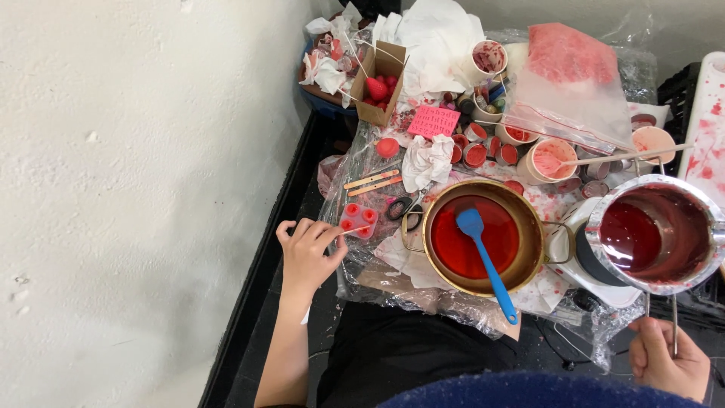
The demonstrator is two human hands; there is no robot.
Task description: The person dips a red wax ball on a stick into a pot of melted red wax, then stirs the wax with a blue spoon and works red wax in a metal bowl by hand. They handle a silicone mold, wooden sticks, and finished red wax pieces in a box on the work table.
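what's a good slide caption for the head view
Left hand touches a small red-filled mould; right hand holds a steel pitcher's handle beside a brass pot.

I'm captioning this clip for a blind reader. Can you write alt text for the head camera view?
Seen from above, a person's left hand touches a small red mould while the right hand grips the wire handle of a steel pitcher of red liquid. Between them, a brass pot of red liquid holds a blue spatula on a cluttered, plastic-covered surface.
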